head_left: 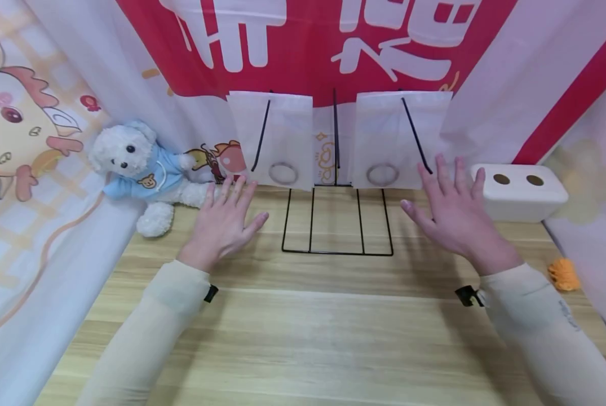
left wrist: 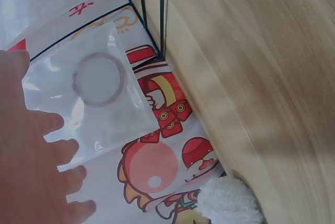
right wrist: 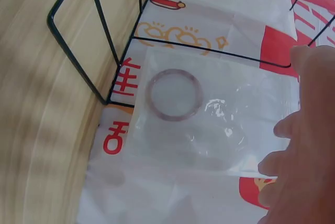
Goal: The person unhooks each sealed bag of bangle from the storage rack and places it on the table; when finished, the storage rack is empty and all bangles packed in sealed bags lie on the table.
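Observation:
Two clear plastic bags hang side by side on the hooks of a black wire rack [head_left: 337, 254]. The left bag [head_left: 277, 129] holds a thin, pale ring-shaped bangle [left wrist: 121, 80] near its bottom. A similar bangle [right wrist: 149, 96] lies in the lower part of the right bag [head_left: 379, 129]. My left hand [head_left: 224, 220] is spread, palm down, just left of the rack, its fingertips near the left bag's lower corner. Fingers also spread, my right hand [head_left: 455, 220] is close to the right bag's lower right corner. Neither hand holds anything; whether fingertips touch the bags I cannot tell.
A white plush dog [head_left: 125, 149] in a blue top sits at the left, a leg reaching my left fingertips. A white box [head_left: 526, 197] with two round holes stands right of my right hand. An orange item [head_left: 564, 274] lies near the wooden table's [head_left: 303, 338] right edge.

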Demonstrator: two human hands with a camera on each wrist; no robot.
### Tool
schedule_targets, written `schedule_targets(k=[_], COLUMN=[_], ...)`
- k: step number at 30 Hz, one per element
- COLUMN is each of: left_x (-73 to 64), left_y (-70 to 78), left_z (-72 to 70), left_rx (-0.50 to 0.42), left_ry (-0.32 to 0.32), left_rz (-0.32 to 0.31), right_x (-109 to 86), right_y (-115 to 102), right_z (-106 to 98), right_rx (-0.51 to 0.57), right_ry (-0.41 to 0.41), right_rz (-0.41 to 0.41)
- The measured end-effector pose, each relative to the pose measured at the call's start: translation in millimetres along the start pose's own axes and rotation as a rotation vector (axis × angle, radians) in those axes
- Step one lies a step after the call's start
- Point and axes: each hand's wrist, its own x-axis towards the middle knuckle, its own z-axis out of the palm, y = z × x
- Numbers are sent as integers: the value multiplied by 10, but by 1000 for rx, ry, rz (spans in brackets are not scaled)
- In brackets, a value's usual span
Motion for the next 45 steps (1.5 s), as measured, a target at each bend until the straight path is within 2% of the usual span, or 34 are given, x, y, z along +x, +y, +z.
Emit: schedule_targets(k=[6,11,15,20,26,30,37,41,45], left_x=[15,37,53,64,92,123,178,208,225], left_y=[-1,2,24,43,50,66,93,101,111], left_z=[-15,-20,42,163,283,345,469,529,592], left_rx=[-1,-37,-69,-68,-54,-56,-34,-64,-112], left_ry=[22,25,10,-7,-37,-73,-138,-193,-253], left_rz=[2,22,61,103,122,125,168,186,222], right_x=[23,35,46,77,129,173,280,340,388], right_y=[63,119,175,236,254,271,312,337,375], right_z=[-49,-71,-61,-58,-103,-132,-173,-202,-228], right_rx=[31,161,285,367,393,410,547,598,699], right_ry=[89,200,301,407,402,449,537,552,539], right_rz=[-16,-30,6,30,109,151,212,234,230])
